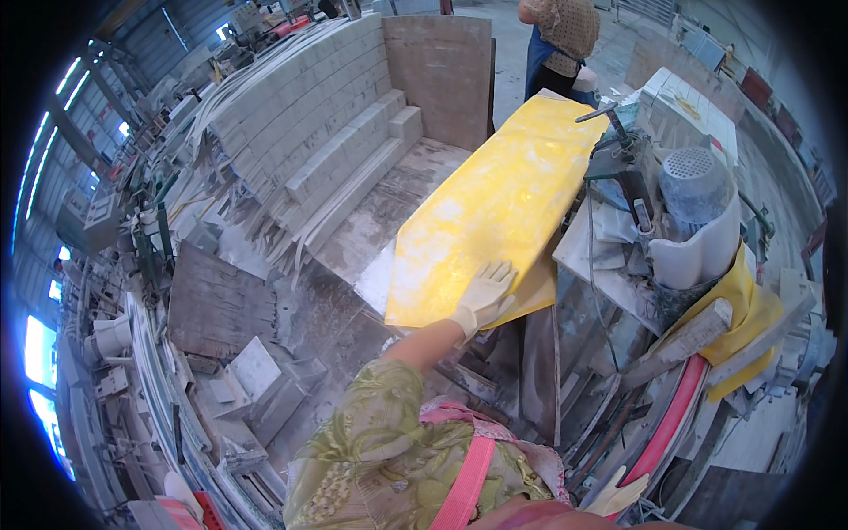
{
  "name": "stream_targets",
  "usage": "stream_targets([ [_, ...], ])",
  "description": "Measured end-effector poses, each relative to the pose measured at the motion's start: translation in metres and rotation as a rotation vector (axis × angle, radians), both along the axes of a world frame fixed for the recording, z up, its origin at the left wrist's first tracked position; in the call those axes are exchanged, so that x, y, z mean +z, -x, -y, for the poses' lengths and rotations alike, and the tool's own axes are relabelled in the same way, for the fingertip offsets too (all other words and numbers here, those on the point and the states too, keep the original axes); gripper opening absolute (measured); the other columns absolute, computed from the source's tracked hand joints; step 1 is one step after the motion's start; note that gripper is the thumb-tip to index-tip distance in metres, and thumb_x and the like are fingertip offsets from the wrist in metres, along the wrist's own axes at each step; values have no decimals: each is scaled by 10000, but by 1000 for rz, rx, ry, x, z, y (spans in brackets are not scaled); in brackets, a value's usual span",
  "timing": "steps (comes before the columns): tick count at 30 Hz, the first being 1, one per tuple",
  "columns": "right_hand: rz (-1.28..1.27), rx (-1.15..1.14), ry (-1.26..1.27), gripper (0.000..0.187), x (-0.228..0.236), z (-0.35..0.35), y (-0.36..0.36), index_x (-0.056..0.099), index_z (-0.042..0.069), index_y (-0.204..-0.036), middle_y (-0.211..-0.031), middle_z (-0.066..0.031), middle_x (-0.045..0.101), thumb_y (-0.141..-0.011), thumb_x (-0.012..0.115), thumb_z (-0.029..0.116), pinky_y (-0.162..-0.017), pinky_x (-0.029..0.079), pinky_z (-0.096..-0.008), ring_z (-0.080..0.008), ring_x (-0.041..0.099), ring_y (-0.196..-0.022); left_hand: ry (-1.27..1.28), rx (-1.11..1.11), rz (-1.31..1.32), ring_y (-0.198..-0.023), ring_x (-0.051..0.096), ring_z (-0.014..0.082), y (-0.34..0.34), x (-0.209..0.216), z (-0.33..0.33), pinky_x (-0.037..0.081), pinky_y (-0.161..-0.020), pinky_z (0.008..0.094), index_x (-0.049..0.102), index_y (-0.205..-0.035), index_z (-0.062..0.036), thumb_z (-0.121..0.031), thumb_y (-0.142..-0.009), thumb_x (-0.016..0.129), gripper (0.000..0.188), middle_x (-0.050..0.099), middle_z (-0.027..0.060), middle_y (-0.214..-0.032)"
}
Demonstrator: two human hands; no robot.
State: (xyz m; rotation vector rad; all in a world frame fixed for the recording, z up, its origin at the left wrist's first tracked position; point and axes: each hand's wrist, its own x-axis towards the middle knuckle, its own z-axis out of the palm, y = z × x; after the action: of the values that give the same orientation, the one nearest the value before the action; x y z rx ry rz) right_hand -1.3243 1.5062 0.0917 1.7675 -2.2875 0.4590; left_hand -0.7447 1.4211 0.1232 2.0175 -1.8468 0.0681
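My left hand [487,297], in a cream work glove, lies flat with its fingers stretched out on the near end of a long yellow sheet [495,208]. White dust patches cover the sheet, which slants away toward the far right. A brown board [533,294] shows under its near right edge, and a pale slab edge shows along its left. My right hand [618,496], also gloved, is low at the right, with its fingers apart beside a red-pink curved strip [669,424]. I see nothing held in it.
Stacked pale stone strips [291,132] line the left of a wooden platform [353,216]. A dusty machine with a perforated cylinder [697,184] stands at the right, above a yellow cloth [740,322]. Stone offcuts [256,371] lie lower left. Another person [563,40] stands beyond the sheet.
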Motion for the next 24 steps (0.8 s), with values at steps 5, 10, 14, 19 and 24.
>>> stream_targets([
  [5, -47, 32, 1, 689, -6, 2, 7, 452, -57, -1471, -1481, -273, 494, -1000, 619, 418, -1156, 353, -476, -418, 469, -1362, 0, 3, 4, -1425, 410, 389, 0, 4, -1, 276, -1215, 485, 506, -1428, 6, -283, -939, 593, 574, 488, 228, -1494],
  [10, -72, 8, -10, 689, -9, 2, 8, 457, -54, -1469, -1474, -269, 504, -1003, 609, 430, -1150, 365, -469, -412, 479, -1356, 6, 9, 8, -1421, 412, 396, 1, 4, -1, 279, -1213, 492, 509, -1423, 6, -280, -934, 595, 573, 489, 232, -1489],
  [14, -67, 8, -12, 695, -7, 2, 7, 452, -50, -1475, -1479, -267, 499, -1005, 602, 439, -1153, 360, -470, -409, 476, -1360, 14, 4, 7, -1417, 415, 399, 1, 3, -1, 278, -1212, 497, 509, -1422, 6, -280, -932, 596, 573, 488, 233, -1488],
  [19, -58, 2, -3, 700, -6, 2, 5, 450, -47, -1477, -1479, -267, 499, -1003, 603, 444, -1153, 359, -473, -411, 474, -1362, 7, 5, 20, -1415, 416, 399, 0, 1, 0, 275, -1214, 496, 510, -1422, 4, -278, -931, 597, 573, 489, 234, -1486],
  [24, -41, -9, -17, 700, -4, 1, 2, 448, -46, -1479, -1487, -268, 490, -1002, 604, 441, -1159, 351, -475, -413, 465, -1369, 18, 1, 10, -1418, 415, 393, 0, -1, 0, 272, -1217, 493, 508, -1425, 3, -283, -932, 598, 577, 485, 233, -1492],
])
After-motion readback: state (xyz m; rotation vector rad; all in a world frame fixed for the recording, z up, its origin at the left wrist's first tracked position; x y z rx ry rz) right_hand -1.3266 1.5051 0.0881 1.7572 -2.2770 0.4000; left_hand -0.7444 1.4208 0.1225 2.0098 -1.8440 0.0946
